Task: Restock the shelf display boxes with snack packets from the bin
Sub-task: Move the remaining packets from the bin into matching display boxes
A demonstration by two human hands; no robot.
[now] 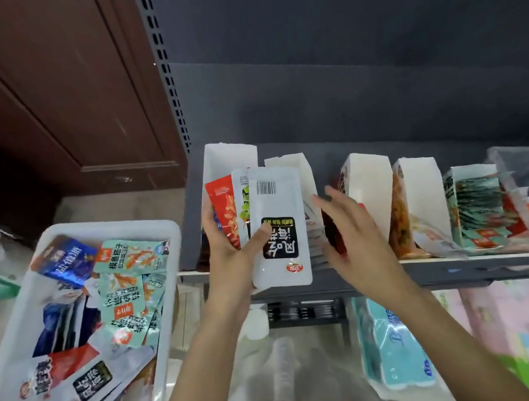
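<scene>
My left hand (228, 240) grips a fan of snack packets (276, 229) (white one frontmost) before the leftmost display box (228, 157) on the shelf (440, 271). My right hand (350, 225) hovers beside them, fingers (333, 198) spread wide. The bin (157, 231) sits left, holding more packets.

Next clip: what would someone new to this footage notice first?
Centre frame, the left hand grips a fan of snack packets, a white barcoded packet in front, before the grey shelf's white display boxes. The open right hand reaches beside them. Lower left, a white plastic bin holds mixed packets.
</scene>
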